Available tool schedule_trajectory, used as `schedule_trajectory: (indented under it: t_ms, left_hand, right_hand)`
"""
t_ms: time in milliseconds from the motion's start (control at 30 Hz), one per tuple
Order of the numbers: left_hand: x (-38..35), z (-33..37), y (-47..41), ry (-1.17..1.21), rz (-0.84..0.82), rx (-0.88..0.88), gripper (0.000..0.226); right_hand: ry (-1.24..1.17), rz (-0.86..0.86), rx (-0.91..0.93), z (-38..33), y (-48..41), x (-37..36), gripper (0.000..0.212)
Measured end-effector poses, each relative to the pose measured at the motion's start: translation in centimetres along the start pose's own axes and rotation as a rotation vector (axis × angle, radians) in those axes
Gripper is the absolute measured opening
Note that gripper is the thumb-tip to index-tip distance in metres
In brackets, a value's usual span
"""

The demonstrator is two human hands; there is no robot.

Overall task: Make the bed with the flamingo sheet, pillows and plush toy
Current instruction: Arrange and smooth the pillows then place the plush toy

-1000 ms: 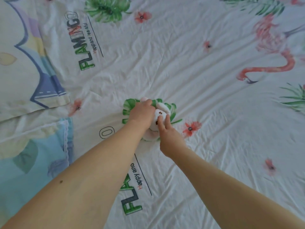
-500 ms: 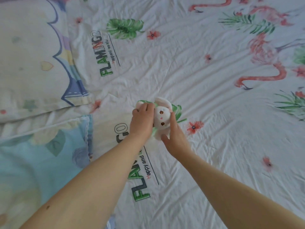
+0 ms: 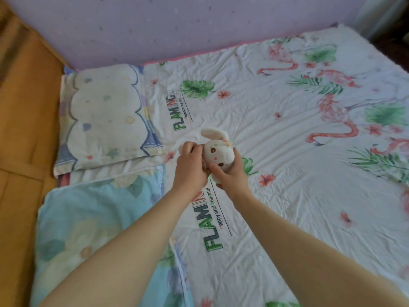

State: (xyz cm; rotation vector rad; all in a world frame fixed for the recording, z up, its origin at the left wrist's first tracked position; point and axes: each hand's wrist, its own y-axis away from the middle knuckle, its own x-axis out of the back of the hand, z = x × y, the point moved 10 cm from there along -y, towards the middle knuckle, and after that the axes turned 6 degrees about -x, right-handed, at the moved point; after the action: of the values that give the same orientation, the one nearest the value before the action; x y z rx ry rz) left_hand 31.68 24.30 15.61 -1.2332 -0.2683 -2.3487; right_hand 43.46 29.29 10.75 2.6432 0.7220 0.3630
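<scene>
At the centre of the frame, the left hand (image 3: 192,169) and right hand (image 3: 232,173) both clasp a white plush bunny (image 3: 218,151) over the flamingo sheet (image 3: 287,196). Two pillows lie at left: a cloud-print pillow (image 3: 104,120) above, a light-blue floral pillow (image 3: 88,218) below.

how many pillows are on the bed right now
2. A cream cloud-print pillow lies at the head end by the wall; a light blue pillow lies just below it, partly behind the left arm.
</scene>
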Motion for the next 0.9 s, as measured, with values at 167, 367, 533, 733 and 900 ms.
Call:
schedule_trajectory:
  t_ms: [167,367,533,733,900]
  left_hand:
    - [5.6,1.1,4.0,0.093,-0.003,-0.012,0.049]
    - [12.4,2.7,7.9,0.201,0.037,-0.065,0.049]
    - [17.3,3.9,11.0,0.221,0.037,-0.115,0.054]
    - [21.4,5.1,13.4,0.140,0.006,-0.162,0.060]
    - [24.3,5.9,15.1,0.185,0.016,-0.162,0.022]
  right_hand:
    - [-0.064,0.016,0.087,-3.7,4.9,-1.6,0.092]
    - [-0.122,0.081,0.172,-8.7,10.6,-2.3,0.075]
    - [-0.106,0.108,0.224,-12.0,14.9,-3.3,0.064]
    - [-0.100,0.086,0.300,-15.4,18.9,-3.7,0.064]
    - [-0.082,0.032,0.337,-17.9,21.5,-3.9,0.057]
